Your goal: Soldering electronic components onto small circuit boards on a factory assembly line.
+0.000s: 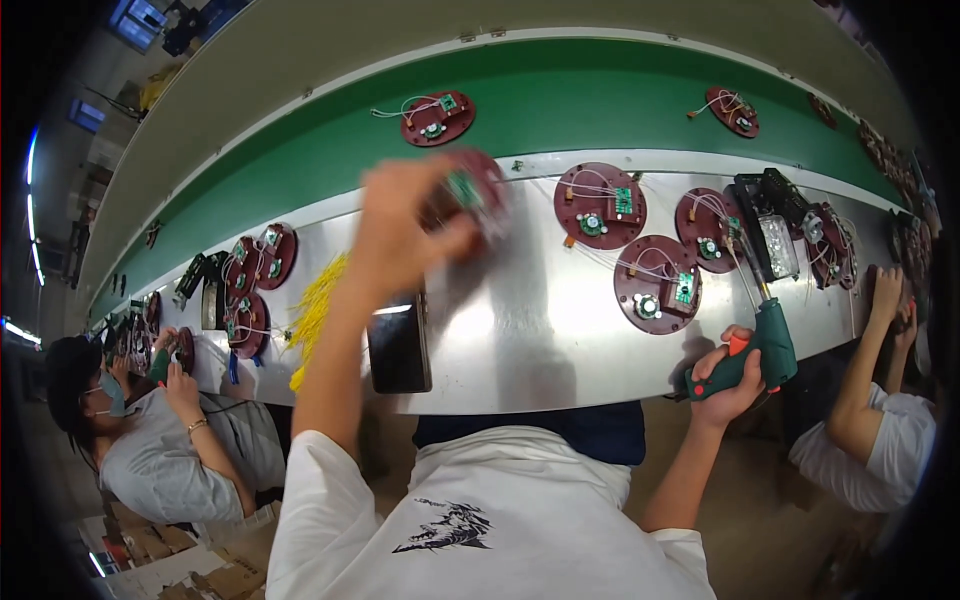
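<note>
Disc, maroon, blurred | in left hand's grip, near green belt | right hand, well apart, clamps gun-shaped tool, barrel slanting away, slightly left

Watching remotely, I see my left hand, motion-blurred, gripping a maroon disc over the counter toward 11 o'clock. Between 3 and 4, my right hand holds a green soldering gun. Wired discs lie between 2 and 3. The phone rests at 8, yellow wires at 9, the green belt across 12. Co-workers sit at 8 and 4.
</note>
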### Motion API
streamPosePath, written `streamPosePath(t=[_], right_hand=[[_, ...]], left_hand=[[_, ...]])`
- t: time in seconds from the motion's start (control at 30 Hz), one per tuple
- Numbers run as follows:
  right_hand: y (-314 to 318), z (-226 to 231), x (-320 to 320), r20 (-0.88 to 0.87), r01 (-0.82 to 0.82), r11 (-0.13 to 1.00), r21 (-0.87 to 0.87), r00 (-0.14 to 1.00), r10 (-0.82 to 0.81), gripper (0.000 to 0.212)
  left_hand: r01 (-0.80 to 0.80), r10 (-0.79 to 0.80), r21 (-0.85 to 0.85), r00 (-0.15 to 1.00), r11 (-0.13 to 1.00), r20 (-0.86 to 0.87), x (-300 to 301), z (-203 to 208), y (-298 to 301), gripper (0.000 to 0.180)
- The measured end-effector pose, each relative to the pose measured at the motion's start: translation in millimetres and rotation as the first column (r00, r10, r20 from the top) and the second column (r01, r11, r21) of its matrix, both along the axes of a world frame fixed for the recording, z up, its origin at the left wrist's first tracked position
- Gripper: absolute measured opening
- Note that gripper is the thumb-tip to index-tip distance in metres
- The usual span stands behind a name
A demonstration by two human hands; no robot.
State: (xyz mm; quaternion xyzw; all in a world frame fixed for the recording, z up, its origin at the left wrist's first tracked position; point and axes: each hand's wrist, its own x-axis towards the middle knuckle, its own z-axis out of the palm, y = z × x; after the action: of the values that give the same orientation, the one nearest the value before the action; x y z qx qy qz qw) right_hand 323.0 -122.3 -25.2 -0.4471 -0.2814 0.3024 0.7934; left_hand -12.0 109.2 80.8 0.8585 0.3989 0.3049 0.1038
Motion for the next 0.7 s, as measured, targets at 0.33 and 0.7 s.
streamPosePath(t=[0.33, 0.7], right_hand=[[9, 7, -3, -0.003, 0.05, 0.999, 0.012, 0.999, -0.05, 0.037], [9, 6, 1, -0.029, 0.074, 0.997, 0.009, 0.997, -0.074, 0.036]], left_hand=[[-0.597, 0.542, 0.057, 0.679, 0.8, -0.495, -55, -14, 222, 0.069], [-0.313, 0.199, -0.179, 0.862, 0.933, -0.467, 46, -38, 201, 0.073]])
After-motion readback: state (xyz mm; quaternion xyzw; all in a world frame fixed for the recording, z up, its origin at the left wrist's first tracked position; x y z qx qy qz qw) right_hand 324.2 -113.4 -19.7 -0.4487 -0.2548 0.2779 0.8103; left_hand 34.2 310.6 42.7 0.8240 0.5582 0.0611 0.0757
